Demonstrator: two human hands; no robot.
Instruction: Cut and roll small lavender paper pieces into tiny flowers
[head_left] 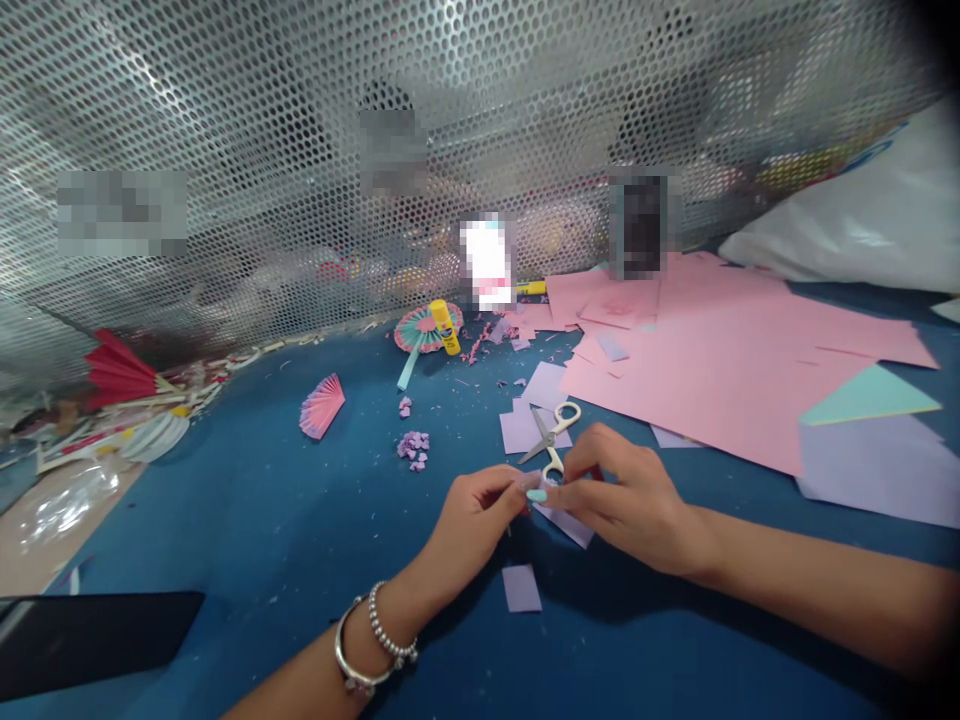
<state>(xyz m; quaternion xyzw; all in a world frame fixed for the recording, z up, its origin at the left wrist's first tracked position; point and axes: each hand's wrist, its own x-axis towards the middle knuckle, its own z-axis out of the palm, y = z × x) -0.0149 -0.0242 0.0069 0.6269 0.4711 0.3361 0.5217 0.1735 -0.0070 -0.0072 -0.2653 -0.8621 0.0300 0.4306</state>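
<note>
My left hand [472, 525] and my right hand [626, 495] meet over the blue table [247, 520], both pinching a small piece of lilac paper [566, 522] between fingertips. White-handled scissors [551, 437] lie just behind my fingers on a lilac sheet [525, 428]. A small lilac paper square [521, 588] lies on the table below my hands. My left wrist wears bracelets.
Large pink sheets [720, 350], a mint sheet [870, 395] and a lilac sheet [877, 470] cover the right. A yellow glue stick [445, 327] rests on a round paper fan [416, 332]. A pink folded fan [322, 405], lilac scraps [414, 448], red fan [116, 372], perforated metal screen behind.
</note>
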